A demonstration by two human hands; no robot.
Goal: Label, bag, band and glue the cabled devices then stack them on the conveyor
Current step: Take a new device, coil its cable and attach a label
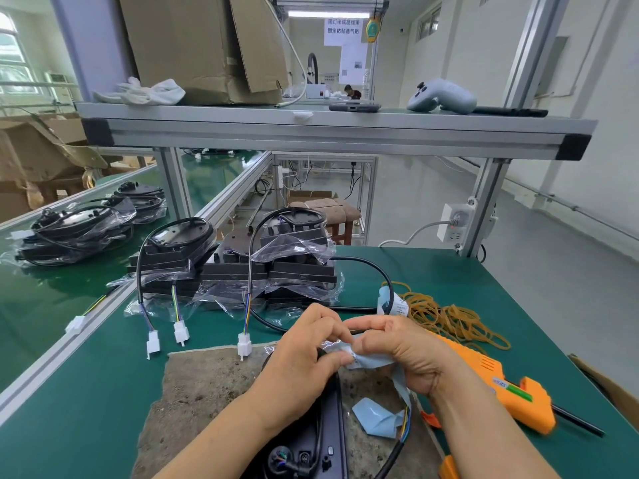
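Black device (311, 454), bottom centre, on grey mat (207, 392). Its cable (337, 385) rises into the left hand (304, 354), fingers curled round it. Right hand (397, 354): thumb and fingers pinch the blue label strip (366, 359) against the left fingertips. Glue gun (511, 392) lies just beside the right wrist, rubber bands (449, 319) behind. Bagged devices (242, 267) are stacked at the far edge. Bare green table (86, 392) runs left of the mat to the rail (69, 340), with the conveyor (41, 305) beyond.

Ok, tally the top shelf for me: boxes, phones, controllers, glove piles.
Cardboard box: 1
Phone: 1
Grey controller: 1
Pile of white gloves: 1
Total: 4
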